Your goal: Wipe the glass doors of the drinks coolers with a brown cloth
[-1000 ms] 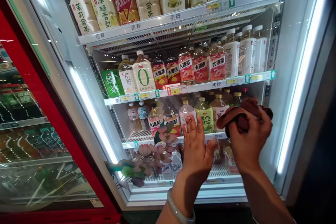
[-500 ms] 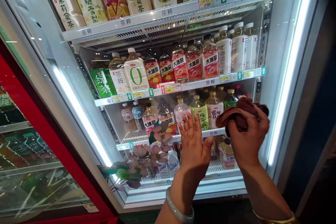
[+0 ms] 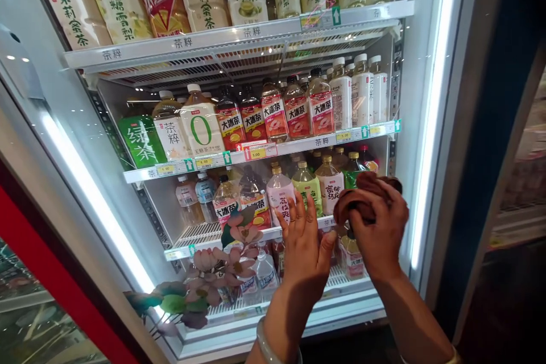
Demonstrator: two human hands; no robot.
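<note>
Brown cloth (image 3: 360, 198) bunched in right hand (image 3: 381, 233), before a lit drinks cooler (image 3: 418, 28).
Right fingers closed round the folds. Left hand (image 3: 305, 247) open beside it, fingers spread, back toward viewer; cannot tell if it touches glass. Beyond: pink-label bottle (image 3: 279, 189) behind left fingertips, flower decal (image 3: 205, 263) lower left, light strip (image 3: 432, 114) at right.

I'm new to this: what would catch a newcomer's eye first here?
First, the bare right hand, right of centre, gripping a crumpled brown cloth, with the open left hand beside it. Behind them stands a lit white drinks cooler, shelves lined with colourful bottles. Pink lotus flowers show at lower left.
</note>
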